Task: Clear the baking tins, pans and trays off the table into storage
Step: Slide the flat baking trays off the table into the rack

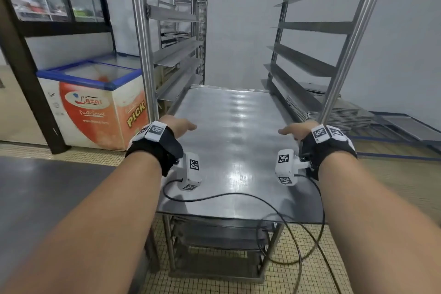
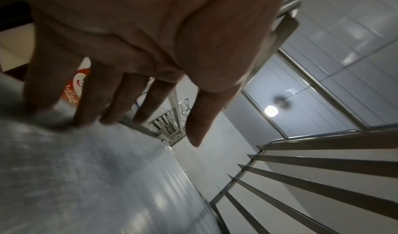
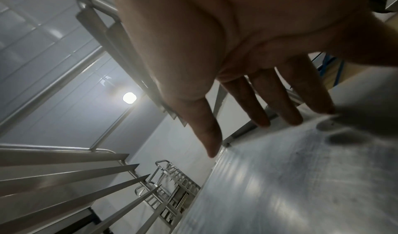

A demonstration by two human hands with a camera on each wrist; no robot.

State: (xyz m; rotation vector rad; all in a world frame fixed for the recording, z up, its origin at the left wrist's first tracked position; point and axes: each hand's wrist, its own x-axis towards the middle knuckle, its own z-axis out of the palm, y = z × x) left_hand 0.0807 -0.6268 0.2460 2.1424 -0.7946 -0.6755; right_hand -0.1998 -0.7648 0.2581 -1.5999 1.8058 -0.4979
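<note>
A large bare metal baking tray (image 1: 238,141) lies level between the side rails of a tall steel rack (image 1: 143,43), its far end inside the rack and its near end sticking out toward me. My left hand (image 1: 177,124) is at the tray's left rim and my right hand (image 1: 298,129) at its right rim. In the left wrist view the left hand's fingers (image 2: 90,101) are straight with their tips against the tray (image 2: 86,178) edge. In the right wrist view the fingers (image 3: 280,98) likewise reach the tray (image 3: 301,178) edge. Both thumbs hover over the sheet.
Angled rails (image 1: 307,57) line both sides of the rack, and more trays (image 1: 219,234) sit low in it. A chest freezer (image 1: 95,102) stands to the left, a second rack (image 1: 181,19) behind. Stacked trays (image 1: 334,110) lie on the floor at right. A grey tabletop (image 1: 35,186) is at my left.
</note>
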